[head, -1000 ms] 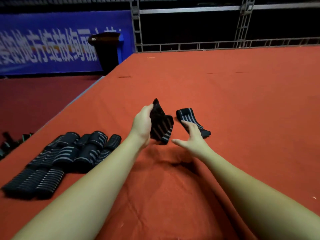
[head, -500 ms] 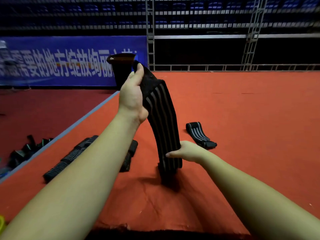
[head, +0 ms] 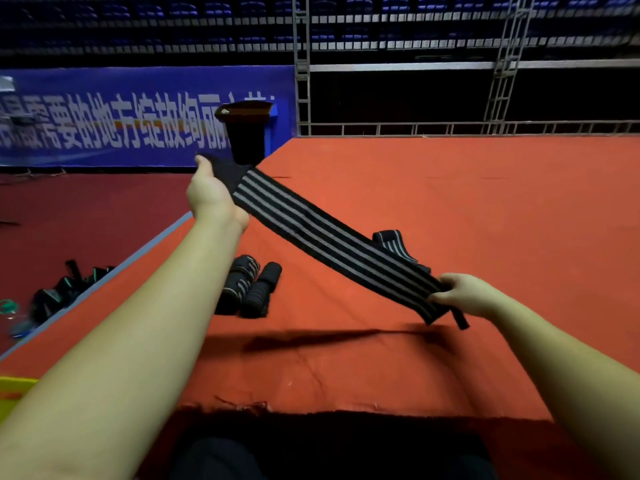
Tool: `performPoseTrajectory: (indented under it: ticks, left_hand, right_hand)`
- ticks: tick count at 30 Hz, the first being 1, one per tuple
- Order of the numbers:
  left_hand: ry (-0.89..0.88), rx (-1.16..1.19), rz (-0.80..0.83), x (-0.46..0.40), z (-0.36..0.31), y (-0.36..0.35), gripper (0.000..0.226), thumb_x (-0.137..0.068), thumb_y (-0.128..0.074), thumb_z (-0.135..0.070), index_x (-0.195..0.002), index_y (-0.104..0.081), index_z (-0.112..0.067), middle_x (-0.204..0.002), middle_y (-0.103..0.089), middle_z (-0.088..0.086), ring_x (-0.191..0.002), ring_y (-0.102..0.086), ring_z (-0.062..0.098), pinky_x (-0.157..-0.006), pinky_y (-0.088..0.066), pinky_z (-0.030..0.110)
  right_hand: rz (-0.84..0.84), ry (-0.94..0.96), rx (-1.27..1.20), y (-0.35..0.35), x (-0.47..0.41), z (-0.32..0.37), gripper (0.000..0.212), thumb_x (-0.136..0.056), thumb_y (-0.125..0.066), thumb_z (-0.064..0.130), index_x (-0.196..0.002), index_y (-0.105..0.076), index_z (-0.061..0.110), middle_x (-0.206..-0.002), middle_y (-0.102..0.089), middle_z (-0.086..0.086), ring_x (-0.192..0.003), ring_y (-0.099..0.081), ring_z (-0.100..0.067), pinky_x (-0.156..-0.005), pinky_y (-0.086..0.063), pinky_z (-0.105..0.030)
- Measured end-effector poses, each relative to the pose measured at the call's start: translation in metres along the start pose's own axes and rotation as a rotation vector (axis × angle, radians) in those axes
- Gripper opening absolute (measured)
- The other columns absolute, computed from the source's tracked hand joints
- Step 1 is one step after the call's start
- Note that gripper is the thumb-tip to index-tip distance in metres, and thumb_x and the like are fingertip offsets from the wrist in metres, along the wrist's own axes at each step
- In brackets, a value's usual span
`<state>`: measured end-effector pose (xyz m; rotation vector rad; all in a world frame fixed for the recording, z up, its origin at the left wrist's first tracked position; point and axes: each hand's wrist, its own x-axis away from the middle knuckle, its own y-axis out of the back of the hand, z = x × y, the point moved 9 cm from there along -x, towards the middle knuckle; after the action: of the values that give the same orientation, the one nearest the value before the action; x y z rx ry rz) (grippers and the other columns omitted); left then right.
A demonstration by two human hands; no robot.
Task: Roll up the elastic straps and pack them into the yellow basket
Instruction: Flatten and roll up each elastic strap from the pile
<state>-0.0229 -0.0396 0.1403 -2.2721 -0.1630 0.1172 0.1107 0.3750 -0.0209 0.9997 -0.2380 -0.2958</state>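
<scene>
Strap [head: 332,237] hangs taut in the air above the orange mat [head: 485,202], long axis slanting from far left down to near right. Left hand [head: 213,199] is closed round the far, plain black end; right hand [head: 467,294] pinches the near end btwn thumb and fingers, with a short tail poking out past it. Rolling prob. starts from the right-hand end, since that end sits lower and nearer the body (a judgement only).

Yellow basket [head: 14,384] shows just as a corner at the near left edge; contents can't be seen. Two rolled straps [head: 247,287] lie on the mat btwn the arms, and one loose strap [head: 393,242] lies just beyond the stretched one.
</scene>
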Motion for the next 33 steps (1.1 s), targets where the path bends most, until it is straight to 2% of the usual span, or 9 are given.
performPoseTrajectory:
  ticks: [2, 5, 10, 13, 15, 17, 20, 26, 33]
  left_hand:
    - [-0.024, -0.071, -0.070, -0.006, 0.007, 0.028, 0.035, -0.098, -0.055, -0.043, -0.111, -0.066, -0.012, -0.091, -0.076, 0.004, -0.082, -0.075, 0.026, -0.066, -0.061, 0.038]
    - [-0.063, -0.245, -0.126, -0.009, 0.022, 0.065, 0.033, -0.098, -0.054, -0.042, -0.119, -0.062, -0.018, -0.108, -0.071, 0.000, -0.091, -0.072, 0.018, -0.075, -0.060, 0.035]
    - [-0.063, -0.502, -0.174, 0.014, 0.060, 0.128, 0.023, -0.097, -0.057, -0.038, -0.088, -0.066, -0.019, -0.092, -0.069, -0.005, -0.085, -0.067, 0.015, -0.080, -0.059, 0.037]
    - [-0.025, -0.697, -0.190, 0.024, 0.076, 0.166, 0.038, -0.100, -0.052, -0.038, -0.112, -0.067, -0.005, -0.111, -0.068, 0.005, -0.100, -0.065, 0.021, -0.080, -0.051, 0.031]
    - [-0.011, -0.945, -0.174, 0.032, 0.085, 0.187, 0.044, -0.104, -0.042, -0.039, -0.113, -0.064, -0.002, -0.111, -0.065, 0.015, -0.105, -0.061, 0.030, -0.078, -0.042, 0.031]
    - [-0.093, -1.267, -0.112, 0.038, 0.087, 0.198, 0.048, -0.106, -0.036, -0.038, -0.090, -0.063, -0.002, -0.098, -0.065, 0.021, -0.096, -0.058, 0.037, -0.076, -0.036, 0.036]
    - [-0.103, -1.520, -0.042, 0.040, 0.099, 0.215, 0.052, -0.105, -0.037, -0.036, -0.079, -0.059, 0.004, -0.095, -0.063, 0.031, -0.093, -0.056, 0.043, -0.073, -0.033, 0.040]
    - [-0.139, -1.916, 0.003, 0.041, 0.115, 0.228, 0.051, -0.103, -0.039, -0.043, -0.101, -0.068, -0.001, -0.116, -0.060, 0.018, -0.115, -0.045, 0.042, -0.098, -0.036, 0.049]
    - [-0.140, -2.054, -0.007, 0.036, 0.122, 0.231, 0.042, -0.100, -0.046, -0.047, -0.114, -0.062, -0.011, -0.123, -0.053, 0.017, -0.118, -0.041, 0.038, -0.099, -0.033, 0.049]
  right_hand:
    - [-0.050, -0.056, -0.028, 0.014, 0.008, -0.023, 0.007, -0.087, -0.068, 0.023, -0.087, -0.067, 0.016, -0.075, -0.068, -0.002, -0.069, -0.062, -0.021, -0.064, -0.045, -0.031]
    - [-0.146, -0.134, -0.419, 0.024, 0.021, -0.056, 0.006, -0.092, -0.062, 0.014, -0.095, -0.067, 0.016, -0.084, -0.069, -0.002, -0.080, -0.064, -0.019, -0.079, -0.042, -0.034]
    - [-0.270, -0.298, -0.869, 0.010, 0.045, -0.097, 0.015, -0.094, -0.059, 0.011, -0.109, -0.060, 0.017, -0.086, -0.061, -0.001, -0.072, -0.055, -0.014, -0.076, -0.047, -0.031]
    - [-0.417, -0.354, -0.942, 0.006, 0.058, -0.115, 0.005, -0.094, -0.061, 0.015, -0.096, -0.060, 0.020, -0.094, -0.058, -0.006, -0.076, -0.055, -0.013, -0.068, -0.048, -0.029]
    - [-0.500, -0.359, -0.825, 0.005, 0.065, -0.121, 0.014, -0.092, -0.062, 0.018, -0.106, -0.059, 0.017, -0.104, -0.057, -0.009, -0.084, -0.057, -0.018, -0.072, -0.052, -0.036]
    - [-0.536, -0.361, -0.643, 0.001, 0.073, -0.121, 0.037, -0.092, -0.060, 0.020, -0.127, -0.051, 0.013, -0.105, -0.058, -0.007, -0.094, -0.059, -0.025, -0.081, -0.051, -0.041]
    - [-0.558, -0.378, -0.516, -0.007, 0.087, -0.123, 0.046, -0.092, -0.056, 0.018, -0.135, -0.042, 0.007, -0.102, -0.057, -0.005, -0.094, -0.054, -0.024, -0.077, -0.039, -0.033]
    - [-0.553, -0.398, -0.204, -0.022, 0.096, -0.128, 0.055, -0.091, -0.053, 0.017, -0.140, -0.032, 0.008, -0.094, -0.061, -0.011, -0.095, -0.059, -0.038, -0.074, -0.041, -0.043]
    - [-0.522, -0.461, -0.080, -0.030, 0.091, -0.136, 0.063, -0.086, -0.052, 0.022, -0.144, -0.026, 0.015, -0.112, -0.064, -0.024, -0.102, -0.059, -0.043, -0.080, -0.044, -0.047]
